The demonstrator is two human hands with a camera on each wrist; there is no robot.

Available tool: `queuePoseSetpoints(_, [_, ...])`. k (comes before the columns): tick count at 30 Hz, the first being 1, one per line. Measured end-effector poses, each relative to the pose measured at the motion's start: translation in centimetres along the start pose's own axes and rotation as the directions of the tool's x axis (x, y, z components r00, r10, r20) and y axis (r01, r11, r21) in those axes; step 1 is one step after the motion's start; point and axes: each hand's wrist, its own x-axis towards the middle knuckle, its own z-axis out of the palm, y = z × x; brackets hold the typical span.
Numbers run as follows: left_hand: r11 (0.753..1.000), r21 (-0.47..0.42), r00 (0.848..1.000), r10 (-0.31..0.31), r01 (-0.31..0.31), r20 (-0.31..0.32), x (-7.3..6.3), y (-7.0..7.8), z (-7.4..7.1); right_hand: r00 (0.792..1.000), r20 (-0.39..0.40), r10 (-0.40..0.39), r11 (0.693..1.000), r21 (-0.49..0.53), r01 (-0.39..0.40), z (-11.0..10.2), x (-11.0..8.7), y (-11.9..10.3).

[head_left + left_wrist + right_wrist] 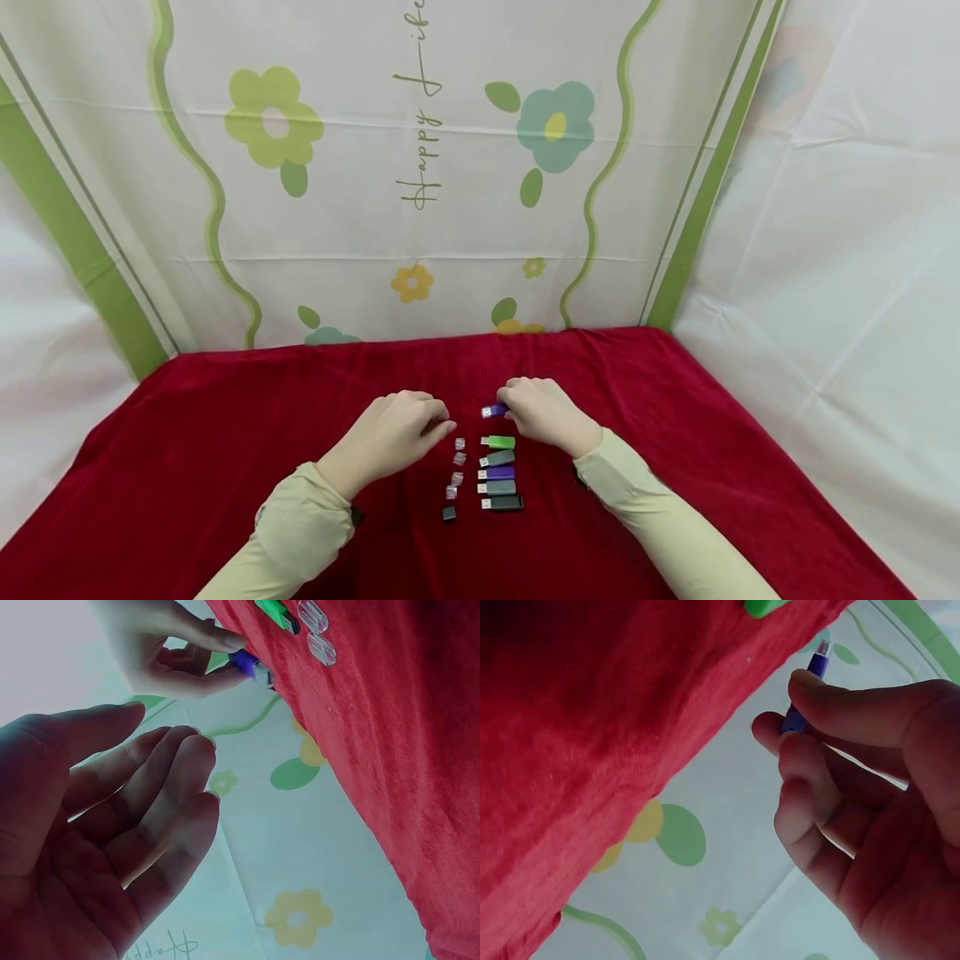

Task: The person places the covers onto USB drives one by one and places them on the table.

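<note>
My right hand (547,410) pinches a purple USB flash drive (817,666) between thumb and fingertips, its shiny connector end pointing left in the head view. Whether a clear cap covers that end I cannot tell. Off to the left, my left hand (397,433) holds nothing; its fingers are loosely bent, palm visible in the left wrist view. Below the right hand lies a column of flash drives: green (501,442), grey (501,458), a second purple one (501,473), another grey one (501,488) and black (506,503).
Left of the drives runs a column of several small clear caps (460,443), with a black cap (448,513) nearest me. All lie on a red cloth (225,450). A white flower-printed curtain (337,225) rises behind the table, and white fabric (847,317) hangs at the right.
</note>
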Motion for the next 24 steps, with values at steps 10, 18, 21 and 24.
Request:
queuePoseSetpoints(10, [1.000, -0.005, 0.999, -0.018, 0.018, 0.043, -0.1, 0.2, -0.3, 0.999, 0.019, -0.035, 0.999, -0.034, 0.036, 1.6, -0.2, -0.5])
queuePoseSetpoints(18, [1.000, -0.002, 0.998, -0.027, 0.027, 0.057, -0.1, 0.2, -0.2, 0.999, 0.032, -0.043, 0.999, -0.015, 0.043, 1.7, -0.1, -0.7])
queuePoseSetpoints(21, [1.000, -0.008, 0.997, -0.029, 0.030, 0.065, -0.1, 0.2, -0.2, 0.998, 0.025, -0.050, 0.999, -0.006, 0.050, 1.7, 0.0, -0.7])
queuePoseSetpoints(24, [0.999, -0.013, 0.997, -0.030, 0.031, 0.077, -0.1, 0.2, -0.1, 0.998, 0.023, -0.058, 0.998, -0.002, 0.058, 1.7, 0.0, -0.7])
